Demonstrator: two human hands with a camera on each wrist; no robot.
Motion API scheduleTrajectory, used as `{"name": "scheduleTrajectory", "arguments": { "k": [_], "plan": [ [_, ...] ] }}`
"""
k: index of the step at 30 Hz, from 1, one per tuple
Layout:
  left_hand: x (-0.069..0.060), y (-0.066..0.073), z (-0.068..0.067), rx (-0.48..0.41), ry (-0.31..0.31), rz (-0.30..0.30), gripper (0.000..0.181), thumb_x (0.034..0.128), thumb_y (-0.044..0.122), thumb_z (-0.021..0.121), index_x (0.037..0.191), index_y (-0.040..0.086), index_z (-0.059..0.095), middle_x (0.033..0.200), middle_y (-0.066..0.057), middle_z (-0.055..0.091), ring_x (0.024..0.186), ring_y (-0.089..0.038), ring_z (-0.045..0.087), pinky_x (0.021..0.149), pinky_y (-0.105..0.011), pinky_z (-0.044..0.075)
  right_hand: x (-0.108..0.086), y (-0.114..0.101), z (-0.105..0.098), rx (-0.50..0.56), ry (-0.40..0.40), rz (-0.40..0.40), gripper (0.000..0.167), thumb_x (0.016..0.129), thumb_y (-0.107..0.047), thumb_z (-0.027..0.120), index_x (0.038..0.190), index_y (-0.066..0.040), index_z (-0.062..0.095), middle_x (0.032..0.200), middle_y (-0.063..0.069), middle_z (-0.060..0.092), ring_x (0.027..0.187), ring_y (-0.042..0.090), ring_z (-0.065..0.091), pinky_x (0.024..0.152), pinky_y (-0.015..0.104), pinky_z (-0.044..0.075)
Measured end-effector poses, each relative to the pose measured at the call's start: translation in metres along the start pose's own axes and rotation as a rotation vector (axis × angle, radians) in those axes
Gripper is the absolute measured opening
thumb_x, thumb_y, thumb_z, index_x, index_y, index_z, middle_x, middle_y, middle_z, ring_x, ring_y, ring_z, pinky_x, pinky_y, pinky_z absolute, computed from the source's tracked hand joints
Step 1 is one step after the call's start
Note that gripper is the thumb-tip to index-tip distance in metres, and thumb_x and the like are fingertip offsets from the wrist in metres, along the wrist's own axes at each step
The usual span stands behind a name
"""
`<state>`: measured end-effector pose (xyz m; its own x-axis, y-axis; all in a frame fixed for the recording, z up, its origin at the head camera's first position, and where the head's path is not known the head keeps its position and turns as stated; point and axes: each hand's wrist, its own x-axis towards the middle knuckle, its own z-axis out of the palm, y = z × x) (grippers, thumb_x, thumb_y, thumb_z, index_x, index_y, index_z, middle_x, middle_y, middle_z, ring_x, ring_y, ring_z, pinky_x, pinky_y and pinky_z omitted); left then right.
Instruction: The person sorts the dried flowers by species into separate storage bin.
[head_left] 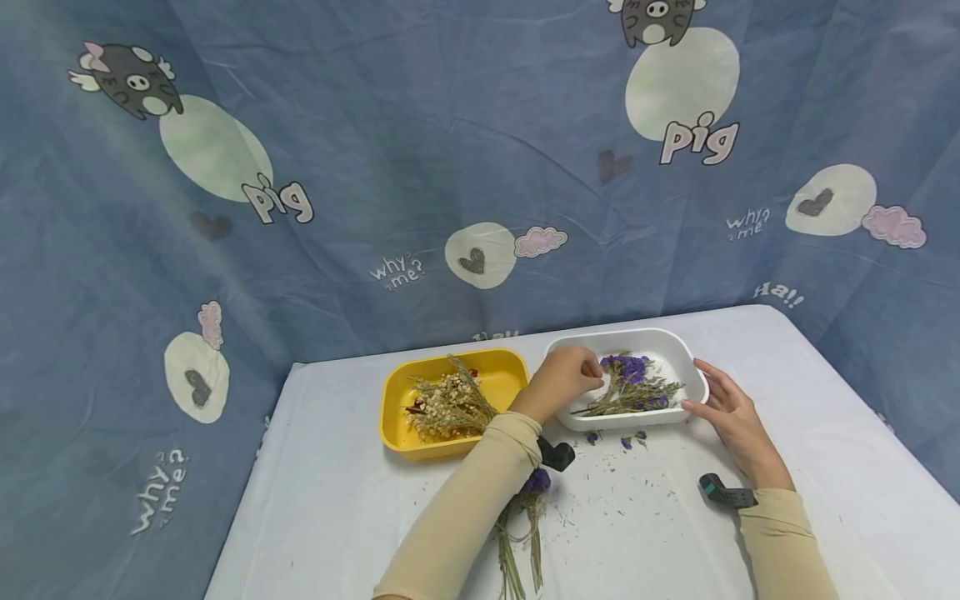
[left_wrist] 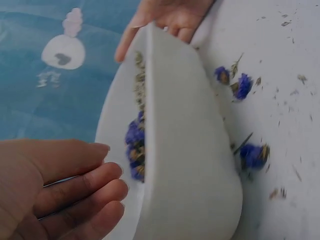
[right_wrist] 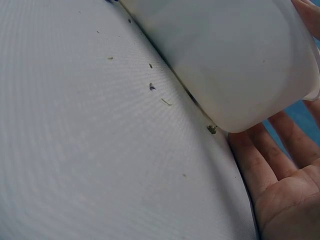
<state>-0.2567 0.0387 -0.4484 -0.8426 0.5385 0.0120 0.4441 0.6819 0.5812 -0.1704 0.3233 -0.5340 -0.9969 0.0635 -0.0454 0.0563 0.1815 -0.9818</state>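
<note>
Dried flower sprigs with purple heads [head_left: 628, 367] and thin green-brown stems lie inside a white tray [head_left: 678, 358]. Over the tray's left part hovers my left hand [head_left: 564, 382], its fingers loosely bent and thumb near the index finger. In the left wrist view nothing shows between the left fingers [left_wrist: 102, 192], and the purple flowers [left_wrist: 135, 147] are just beyond them. My right hand [head_left: 738, 425] holds the tray's right end, thumb at the near corner and fingers around the far side. The right wrist view shows those fingers [right_wrist: 282, 142] against the tray's outer wall.
A yellow tray [head_left: 510, 375] with cream dried flowers [head_left: 446, 408] stands to the left. Below the left forearm lies a bunch of purple-headed stems [head_left: 534, 533]. Loose purple blossoms [head_left: 626, 442] and crumbs dot the white tabletop near the white tray. A printed blue curtain [head_left: 450, 150] hangs behind.
</note>
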Motion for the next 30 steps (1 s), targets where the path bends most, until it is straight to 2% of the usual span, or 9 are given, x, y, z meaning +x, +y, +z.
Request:
{"name": "scheduleTrajectory", "arguments": {
  "k": [8, 17, 25, 30],
  "plan": [
    [-0.020, -0.018, -0.021, -0.078, 0.057, 0.014, 0.009, 0.0965, 0.023, 0.075, 0.090, 0.018, 0.076, 0.088, 0.005, 0.075, 0.077, -0.005, 0.065, 0.073, -0.020, 0.056, 0.002, -0.002, 0.001, -0.024, 0.011, 0.023, 0.086, 0.097, -0.021, 0.074, 0.165, -0.033, 0.023, 0.174, 0.014, 0.018, 0.158, 0.039, 0.024, 0.117, 0.019, 0.040],
    [-0.041, -0.023, -0.036, -0.154, 0.093, 0.011, 0.008, 0.0968, 0.021, 0.074, 0.093, 0.015, 0.077, 0.091, 0.003, 0.076, 0.082, -0.006, 0.067, 0.077, -0.020, 0.058, -0.001, 0.001, 0.000, -0.004, -0.001, -0.015, 0.084, 0.098, -0.018, 0.073, 0.166, -0.030, 0.024, 0.174, 0.014, 0.018, 0.157, 0.024, 0.032, 0.107, 0.007, 0.044],
    [-0.063, -0.027, -0.045, -0.162, 0.140, 0.013, 0.009, 0.0975, 0.021, 0.073, 0.094, 0.015, 0.078, 0.091, 0.002, 0.077, 0.086, -0.010, 0.068, 0.081, -0.024, 0.059, -0.001, 0.000, 0.000, -0.010, 0.004, -0.007, 0.085, 0.097, -0.019, 0.073, 0.166, -0.030, 0.023, 0.174, 0.013, 0.018, 0.158, 0.026, 0.030, 0.109, 0.009, 0.043],
    [-0.080, -0.030, -0.046, -0.168, 0.150, 0.019, 0.009, 0.0980, 0.021, 0.072, 0.095, 0.016, 0.079, 0.091, 0.002, 0.077, 0.087, -0.011, 0.070, 0.080, -0.025, 0.060, -0.001, 0.000, 0.000, -0.008, 0.006, -0.010, 0.085, 0.097, -0.019, 0.073, 0.166, -0.029, 0.024, 0.173, 0.015, 0.018, 0.157, 0.023, 0.033, 0.108, 0.008, 0.044]
  ]
}}
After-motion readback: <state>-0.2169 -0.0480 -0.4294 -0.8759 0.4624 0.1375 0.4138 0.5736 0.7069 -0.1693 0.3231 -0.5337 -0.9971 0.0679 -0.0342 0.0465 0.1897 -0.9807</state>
